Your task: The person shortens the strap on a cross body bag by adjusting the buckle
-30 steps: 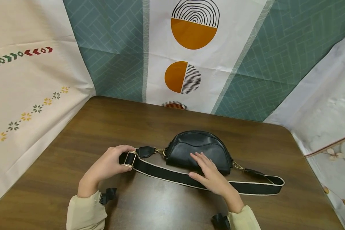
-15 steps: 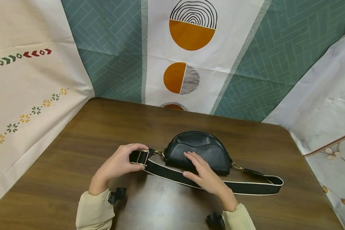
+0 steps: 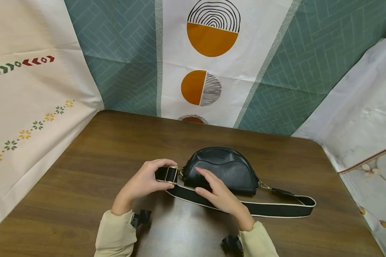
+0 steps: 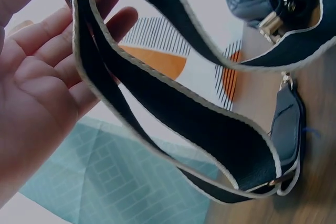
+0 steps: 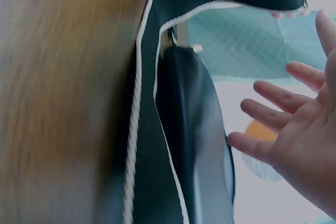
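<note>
My left hand [image 3: 147, 181] pinches the gold slide buckle [image 3: 175, 175] of a black strap with white edging [image 3: 276, 210] between thumb and fingers, near the left end of a black half-moon handbag [image 3: 226, 171]. From that hand the strap hangs in a loop [image 4: 210, 124] in the left wrist view, with its leather end tab [image 4: 287, 124] below. My right hand [image 3: 220, 196] hovers in front of the bag, over the strap. In the right wrist view the right hand's fingers [image 5: 273, 95] are spread and hold nothing; whether one fingertip touches the bag, I cannot tell.
Everything lies on a brown wooden table [image 3: 122, 142]. Patterned cloths hang behind it [image 3: 125, 71] and at the left [image 3: 35, 92] and right [image 3: 363, 117]. At the bag's right end a gold clasp [image 3: 263, 185] joins the strap.
My left hand has moved right with the buckle, up close to the bag's left end. My right hand has shifted slightly left. The bag has stayed nearly in place.
</note>
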